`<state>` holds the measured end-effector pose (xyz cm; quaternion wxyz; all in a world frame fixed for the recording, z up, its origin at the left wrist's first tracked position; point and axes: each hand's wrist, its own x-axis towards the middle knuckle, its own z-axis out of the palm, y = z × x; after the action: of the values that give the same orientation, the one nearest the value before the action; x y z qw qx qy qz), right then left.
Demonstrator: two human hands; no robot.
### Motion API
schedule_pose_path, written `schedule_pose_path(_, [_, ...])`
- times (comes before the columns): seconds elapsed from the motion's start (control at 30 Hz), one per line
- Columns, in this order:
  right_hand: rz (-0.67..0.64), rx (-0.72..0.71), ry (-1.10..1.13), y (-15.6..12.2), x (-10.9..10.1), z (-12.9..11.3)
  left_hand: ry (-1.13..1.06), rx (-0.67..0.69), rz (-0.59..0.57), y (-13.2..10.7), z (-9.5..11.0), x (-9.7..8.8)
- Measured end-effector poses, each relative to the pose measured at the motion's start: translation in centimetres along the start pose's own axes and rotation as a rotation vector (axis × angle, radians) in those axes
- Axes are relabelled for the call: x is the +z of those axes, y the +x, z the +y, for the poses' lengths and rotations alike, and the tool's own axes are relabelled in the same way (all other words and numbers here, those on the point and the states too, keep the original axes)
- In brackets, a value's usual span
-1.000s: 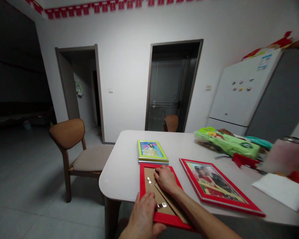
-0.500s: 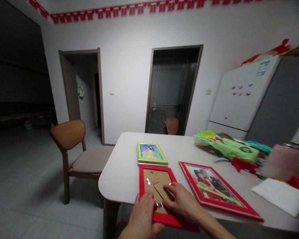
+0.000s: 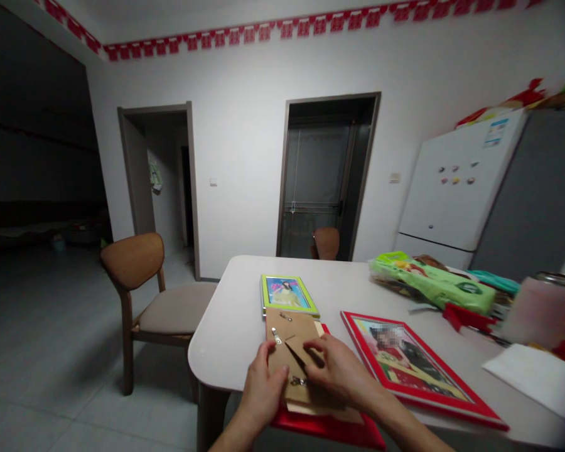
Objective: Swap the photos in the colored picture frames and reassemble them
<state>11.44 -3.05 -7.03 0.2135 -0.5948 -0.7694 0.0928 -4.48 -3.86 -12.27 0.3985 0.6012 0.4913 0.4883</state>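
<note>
A brown picture-frame backing board (image 3: 289, 324) with metal clips and a fold-out stand flap sits raised and shifted left over an empty-backed red picture frame (image 3: 332, 428). My left hand (image 3: 262, 386) grips the board's left edge, its thumb on top. On the flap, my right hand (image 3: 338, 371) pinches with thumb and fingers. A paler sheet edge shows beneath the board. Most of the red frame under it is hidden. Just beyond the board lies a lime-green framed picture (image 3: 306, 311), and to the right a larger red framed picture (image 3: 417, 359), both face up.
On the table's right side are a green plastic packet (image 3: 433, 282), a pinkish jar (image 3: 541, 307) and white paper (image 3: 532, 380). A wooden chair (image 3: 136, 260) stands left of the white table (image 3: 221, 339). A fridge (image 3: 452, 182) is at the back right.
The backing board has come up out of the red frame and slid leftward. My left hand has moved from lying on the board to gripping its left edge. The view has tilted slightly upward.
</note>
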Motion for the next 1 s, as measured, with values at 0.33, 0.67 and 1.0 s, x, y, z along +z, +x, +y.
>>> schedule_pose_path(0.33, [0.028, -0.088, 0.090, -0.3, 2.4, 0.9, -0.184, -0.201, 0.230, 2.9, -2.7, -8.0])
schedule_pose_path(0.67, [-0.115, -0.142, -0.166, -1.9, 3.3, 2.4, 0.193, -0.191, 0.227, 3.0, -4.8, -12.2])
schedule_pose_path(1.0, [0.093, 0.007, -0.146, 0.5, 3.5, 4.0, 0.484, 0.113, 0.084, 0.8, -0.6, -6.0])
